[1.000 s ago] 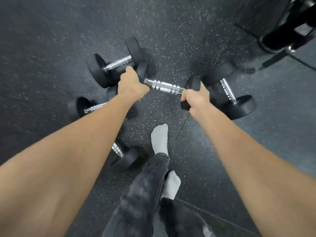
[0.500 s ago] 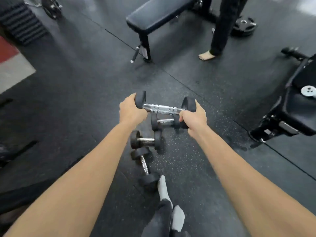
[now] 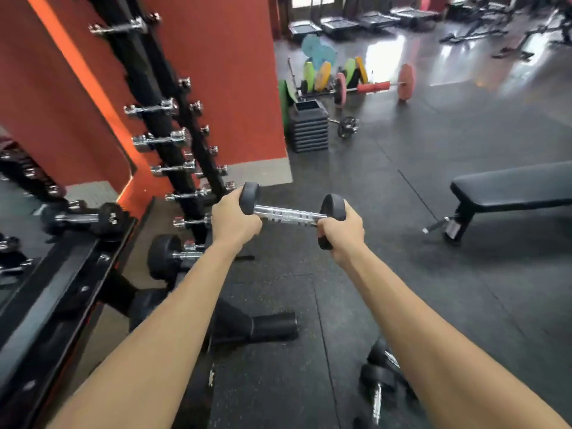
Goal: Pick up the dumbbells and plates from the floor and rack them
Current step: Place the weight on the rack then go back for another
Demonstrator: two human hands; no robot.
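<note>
Gym floor (image 3: 433, 274), rack (image 3: 173, 140) at left: dumbbell (image 3: 291, 214) held in air, long axis roughly left-right, left hand (image 3: 233, 222) and right hand (image 3: 340, 232) apparently clenched around its end weights.

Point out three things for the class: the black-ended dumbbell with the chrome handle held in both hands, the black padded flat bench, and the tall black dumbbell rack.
Black-ended dumbbell with chrome handle (image 3: 289, 215): head view, middle of the knurled handle.
Black padded flat bench (image 3: 513, 188): head view, top of the pad.
Tall black dumbbell rack (image 3: 145, 88): head view, front upright.
</note>
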